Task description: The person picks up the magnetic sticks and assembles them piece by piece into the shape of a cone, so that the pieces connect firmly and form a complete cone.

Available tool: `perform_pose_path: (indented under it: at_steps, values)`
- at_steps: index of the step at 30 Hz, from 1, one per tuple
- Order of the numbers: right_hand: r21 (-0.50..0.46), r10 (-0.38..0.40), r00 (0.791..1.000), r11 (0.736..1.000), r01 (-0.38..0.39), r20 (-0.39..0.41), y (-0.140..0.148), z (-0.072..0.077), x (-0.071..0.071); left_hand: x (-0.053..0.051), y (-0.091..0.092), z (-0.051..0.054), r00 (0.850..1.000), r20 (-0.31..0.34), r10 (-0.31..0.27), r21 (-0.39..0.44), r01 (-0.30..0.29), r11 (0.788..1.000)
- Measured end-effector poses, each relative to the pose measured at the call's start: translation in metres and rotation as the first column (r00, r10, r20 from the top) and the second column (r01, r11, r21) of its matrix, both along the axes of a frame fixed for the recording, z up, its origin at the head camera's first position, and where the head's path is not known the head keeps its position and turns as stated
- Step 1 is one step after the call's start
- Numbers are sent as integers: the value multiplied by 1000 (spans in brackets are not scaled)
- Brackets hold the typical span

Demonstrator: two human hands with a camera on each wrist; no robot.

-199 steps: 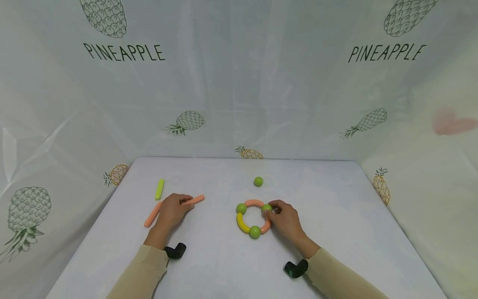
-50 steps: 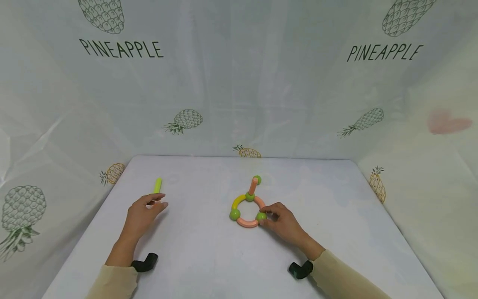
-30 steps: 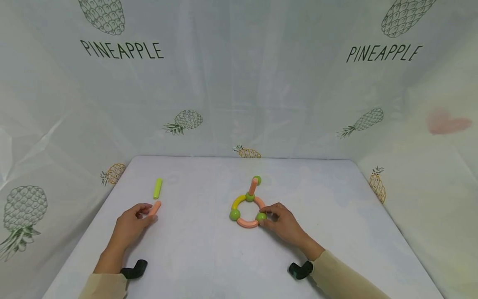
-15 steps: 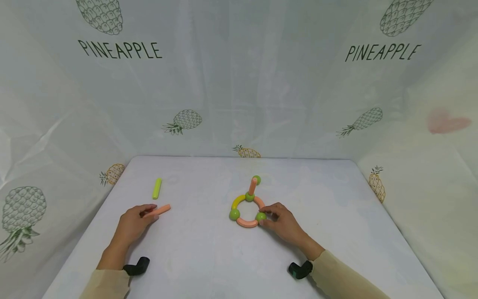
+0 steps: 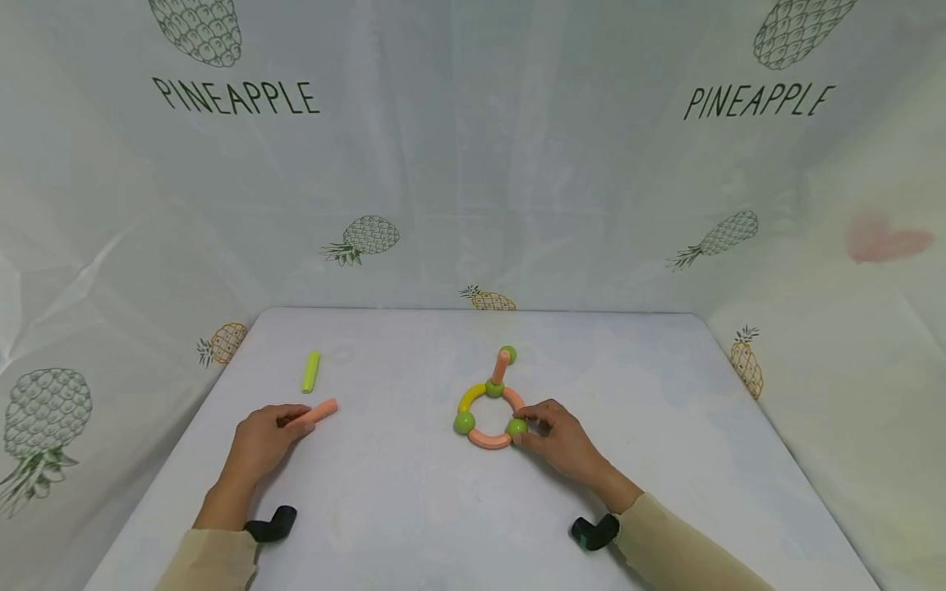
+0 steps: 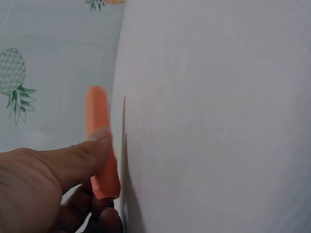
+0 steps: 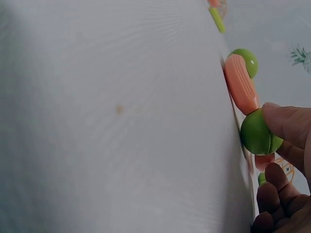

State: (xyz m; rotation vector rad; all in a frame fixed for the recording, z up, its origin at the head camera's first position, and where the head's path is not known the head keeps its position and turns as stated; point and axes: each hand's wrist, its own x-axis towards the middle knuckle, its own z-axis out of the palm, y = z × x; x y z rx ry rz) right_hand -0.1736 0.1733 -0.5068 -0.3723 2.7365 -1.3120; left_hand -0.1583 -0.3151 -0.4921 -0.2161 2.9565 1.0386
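Observation:
At the left of the table, my left hand pinches a straight orange stick between thumb and fingers. In the left wrist view the stick is held just beside the white surface. My right hand pinches a green ball on the right of a ring. That ring joins three green balls with two orange curved pieces and one yellow curved piece. From the ring's far ball an orange stick rises, apparently upright. In the right wrist view, my thumb presses the held ball.
A yellow-green stick lies at the far left of the white table. Behind the upright stick sits another green ball, partly hidden. A pineapple-printed sheet hangs around the table's back and sides.
Earlier, my left hand held another orange stick, which now stands on the turned ring. It then moved left, picked up the remaining orange stick and swung its tip rightward. My right hand stays on the ring.

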Motion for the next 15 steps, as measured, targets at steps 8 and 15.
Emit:
perform_pose_path:
  at_steps: [8,15]
  values:
    - [0,-1,1000,1000,1,3,0,-1,-1,-2,27,3,992,-112,60,82,-51,995]
    - [-3,4,1000,1000,-4,-4,0,-2,-1,-8,69,8,991,-128,33,223,-4,975]
